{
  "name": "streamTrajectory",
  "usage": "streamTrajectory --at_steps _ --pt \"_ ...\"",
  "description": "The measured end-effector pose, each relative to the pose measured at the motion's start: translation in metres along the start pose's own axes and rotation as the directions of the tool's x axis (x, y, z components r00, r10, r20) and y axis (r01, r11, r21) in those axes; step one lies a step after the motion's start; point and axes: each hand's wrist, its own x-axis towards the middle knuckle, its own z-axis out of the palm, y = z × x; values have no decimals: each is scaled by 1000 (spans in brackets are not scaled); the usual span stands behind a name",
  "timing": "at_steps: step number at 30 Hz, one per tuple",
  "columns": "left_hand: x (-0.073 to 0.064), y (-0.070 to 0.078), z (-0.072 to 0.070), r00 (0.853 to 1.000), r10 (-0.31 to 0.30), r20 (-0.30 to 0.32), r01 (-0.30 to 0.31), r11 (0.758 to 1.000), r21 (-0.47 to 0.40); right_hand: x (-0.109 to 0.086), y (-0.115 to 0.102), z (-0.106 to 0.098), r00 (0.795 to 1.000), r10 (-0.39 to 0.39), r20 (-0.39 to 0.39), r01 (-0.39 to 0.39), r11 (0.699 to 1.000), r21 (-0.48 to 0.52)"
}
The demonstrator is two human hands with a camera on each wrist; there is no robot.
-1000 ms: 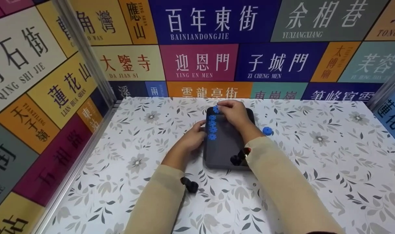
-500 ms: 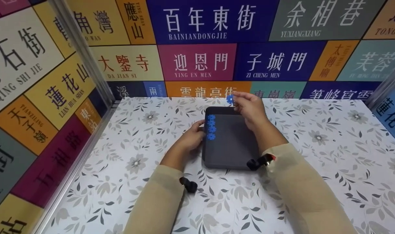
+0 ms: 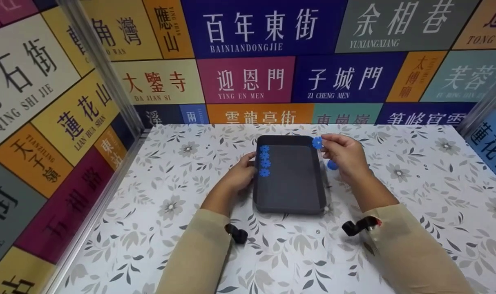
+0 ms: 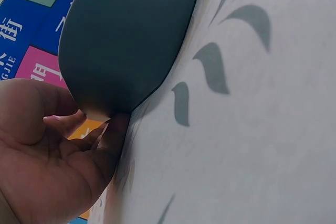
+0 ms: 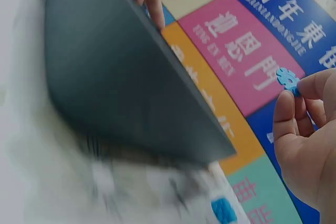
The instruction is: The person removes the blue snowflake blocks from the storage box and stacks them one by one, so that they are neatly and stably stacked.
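My right hand pinches a blue snowflake-shaped plastic disc between thumb and fingers, held up at the far right corner of a dark grey rectangular tray. The same disc shows its notched rim and centre hole in the right wrist view. My left hand holds the tray's left side, thumb and fingers at its wall in the left wrist view. Several matching blue discs lie in a row along the inside left of the tray.
Another blue piece lies on the table right of the tray, partly covered by my right hand. The white table has a leaf-and-flower pattern. Colourful sign-printed panels rise along its back and sides.
My right hand has moved from the tray's far left corner to its far right corner, still pinching a blue disc. My left hand has stayed at the tray's left side.
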Motion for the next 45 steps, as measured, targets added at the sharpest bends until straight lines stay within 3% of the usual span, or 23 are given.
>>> streamTrajectory --at_steps 9,18,25,36,45 --pt "-1 -2 1 999 -26 -40 26 1000 -7 4 19 -43 998 51 -48 -52 998 -24" --pt "1 -2 1 999 -24 -42 23 1000 -14 12 41 -63 982 169 -82 -184 950 -254" --pt "2 -2 1 1000 11 -26 -10 1000 21 13 51 -69 992 117 -40 -124 935 -331" --pt "3 -2 0 999 -2 -39 4 998 64 14 51 -69 989 142 -36 -144 897 -417" --pt "2 -2 1 999 9 -31 -8 999 38 14 52 -70 987 154 -51 -161 885 -436"
